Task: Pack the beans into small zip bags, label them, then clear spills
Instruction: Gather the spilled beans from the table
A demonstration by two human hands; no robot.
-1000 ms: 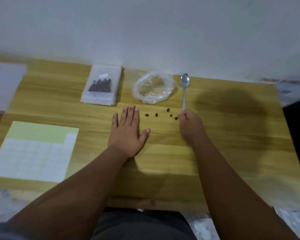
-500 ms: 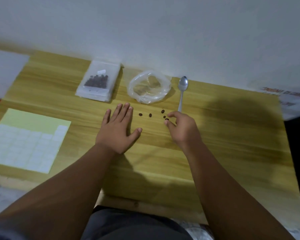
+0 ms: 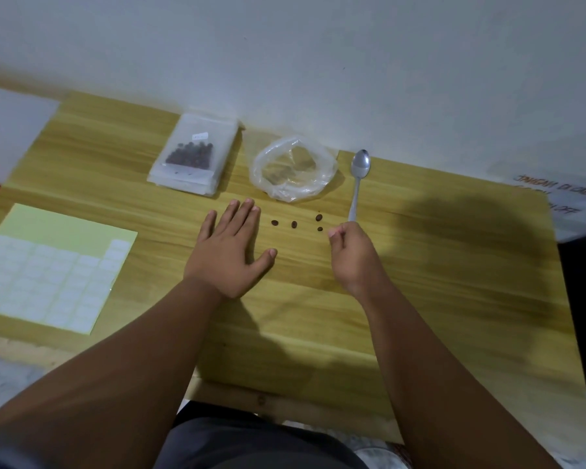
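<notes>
Several loose dark beans (image 3: 294, 224) lie in a row on the wooden table (image 3: 454, 272). My left hand (image 3: 229, 257) rests flat on the table just left of them, fingers straight. At the right end of the row, my right hand (image 3: 352, 255) has its fingers curled and its fingertips pinched together; what they pinch is hidden, apparently one bean. A filled, labelled zip bag (image 3: 193, 155) lies on a stack of bags at the back. Beside it is a crumpled clear plastic bag (image 3: 293, 169), nearly empty.
A metal spoon (image 3: 358, 177) lies to the right of the clear bag, its handle end touching my right hand. A sheet of white labels (image 3: 48, 265) lies at the left. The wall runs close behind the table. White paper lies at the far left.
My right fingers closed over the bean nearest them, and one bean fewer shows on the table. The left hand has stayed flat.
</notes>
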